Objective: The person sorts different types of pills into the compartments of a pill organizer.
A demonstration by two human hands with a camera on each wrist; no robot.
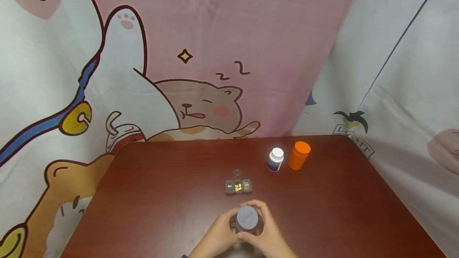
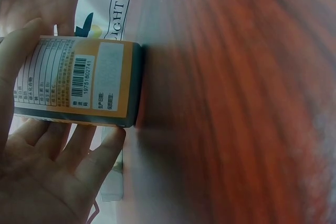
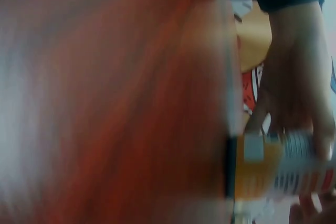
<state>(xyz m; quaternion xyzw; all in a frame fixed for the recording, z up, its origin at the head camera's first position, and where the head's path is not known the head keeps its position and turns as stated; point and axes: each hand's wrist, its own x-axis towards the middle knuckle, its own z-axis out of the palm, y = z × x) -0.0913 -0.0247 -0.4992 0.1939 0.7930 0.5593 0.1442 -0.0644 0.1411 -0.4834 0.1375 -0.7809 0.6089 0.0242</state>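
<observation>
Both hands grip a dark bottle with a grey lid [image 1: 247,217] at the near side of the table. My left hand [image 1: 220,232] holds its left side, and my right hand [image 1: 267,232] curls round the right. In the left wrist view the bottle's label [image 2: 86,77] is orange and white with a barcode. The right wrist view is blurred but shows the same bottle [image 3: 257,169] close to the tabletop. Just beyond the hands lies a small pill organizer [image 1: 230,188]; its middle lid stands up, with yellow pills [image 1: 238,187] inside that compartment.
A white bottle with a dark label [image 1: 275,160] and an orange bottle [image 1: 299,156] stand side by side at the back right of the brown table [image 1: 161,194]. Behind the table hangs a cartoon-printed cloth [image 1: 272,51].
</observation>
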